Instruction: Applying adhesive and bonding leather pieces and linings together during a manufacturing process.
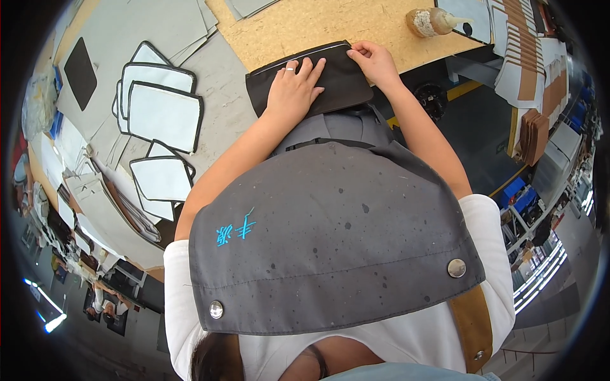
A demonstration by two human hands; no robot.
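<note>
A black leather-like panel [346, 86] lies at the near edge of the tan worktable [305, 25], partly over my lap. Along its far edge runs a thin pale line. My left hand [294, 92] rests flat on the panel, fingers spread, with a ring on one of them. At the panel's far right corner, my right hand [377, 63] pinches the edge between thumb and fingers. The grey apron [343, 209] I wear spreads out below both forearms.
Left of me, white panels with black borders [166, 111] overlap on a grey surface, near a loose dark piece [80, 73]. A nozzle bottle with brownish contents [424, 23] stands at the far right. Brown strips [527, 89] and stacked brown pieces [532, 134] lie further right.
</note>
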